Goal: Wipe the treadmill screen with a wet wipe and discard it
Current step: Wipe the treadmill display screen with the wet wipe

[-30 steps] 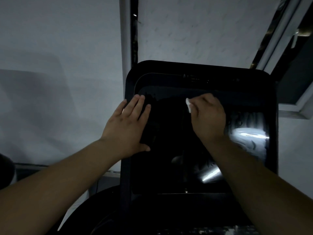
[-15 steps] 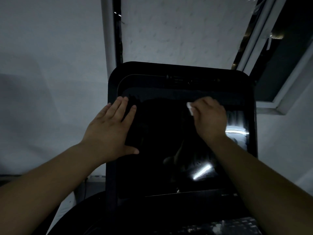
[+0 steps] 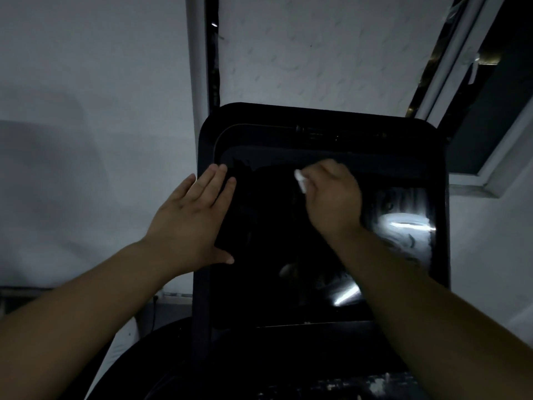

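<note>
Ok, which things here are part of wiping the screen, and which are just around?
Part of the job: treadmill screen, wet wipe, right hand holding it, left hand flat on the screen's edge.
Just around: wall, window frame.

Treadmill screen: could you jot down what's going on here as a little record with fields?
place: dim room, white wall behind, window at upper right
screen: dark, glossy, tilted, light glare at right
left hand: open, flat on the screen's left edge, steadying it
right hand: closed on a wipe, pressed to the upper middle of the screen
wipe: white, mostly hidden in the hand
smears: streaks show around the glare at right
stage: wiping, wipe not yet discarded
</note>
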A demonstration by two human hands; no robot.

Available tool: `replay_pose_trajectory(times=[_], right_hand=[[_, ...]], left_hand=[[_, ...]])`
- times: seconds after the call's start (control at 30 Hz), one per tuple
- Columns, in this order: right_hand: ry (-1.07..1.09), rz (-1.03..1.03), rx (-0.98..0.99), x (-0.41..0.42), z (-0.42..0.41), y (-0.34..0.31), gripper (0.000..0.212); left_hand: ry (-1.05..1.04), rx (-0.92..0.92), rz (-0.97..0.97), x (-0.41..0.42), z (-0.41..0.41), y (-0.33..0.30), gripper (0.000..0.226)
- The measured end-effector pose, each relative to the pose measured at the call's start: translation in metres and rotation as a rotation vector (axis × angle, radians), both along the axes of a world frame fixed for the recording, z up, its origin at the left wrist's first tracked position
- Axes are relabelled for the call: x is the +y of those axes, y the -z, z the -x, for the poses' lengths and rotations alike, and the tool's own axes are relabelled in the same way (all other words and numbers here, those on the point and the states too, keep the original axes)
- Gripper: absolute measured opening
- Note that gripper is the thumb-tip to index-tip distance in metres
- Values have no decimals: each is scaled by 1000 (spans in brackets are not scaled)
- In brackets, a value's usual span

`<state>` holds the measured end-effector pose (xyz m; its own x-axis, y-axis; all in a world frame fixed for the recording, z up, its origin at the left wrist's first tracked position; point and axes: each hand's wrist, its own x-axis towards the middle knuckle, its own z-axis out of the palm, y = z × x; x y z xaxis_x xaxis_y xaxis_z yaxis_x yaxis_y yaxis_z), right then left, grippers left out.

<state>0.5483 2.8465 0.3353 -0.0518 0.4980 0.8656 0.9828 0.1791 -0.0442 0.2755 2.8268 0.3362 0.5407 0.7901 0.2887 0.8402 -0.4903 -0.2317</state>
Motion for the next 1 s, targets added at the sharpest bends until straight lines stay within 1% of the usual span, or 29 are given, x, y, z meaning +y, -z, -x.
replay_pose_trajectory(times=[0.1,0.17,0.27,0.33,0.43,0.53,0.63,0.87,1.0], right_hand=[[-110,12,-17,14,61,3,20],[-186,25,-10,17,97,8,23],[-216,17,-16,14,124,17,15],[-194,4,-38,10,124,23,11],[-204,46,-96,-2,120,38,7],[-230,77,-129,-24,119,62,10],[-261,62,-131,-45,119,86,11],[-297,47,-140,-86,122,130,5],[-300,88,-167,-109,122,155,11]], left_hand=[[-27,8,1,-1,9,3,145],[-49,0,18,-2,17,6,147],[-43,-43,54,-1,27,9,149],[-44,-24,70,1,31,11,150],[-55,11,78,1,30,11,150],[-61,31,78,-1,28,10,148],[-77,53,78,-4,26,9,148],[-95,112,59,-14,23,17,146],[-77,109,60,-27,24,34,144]])
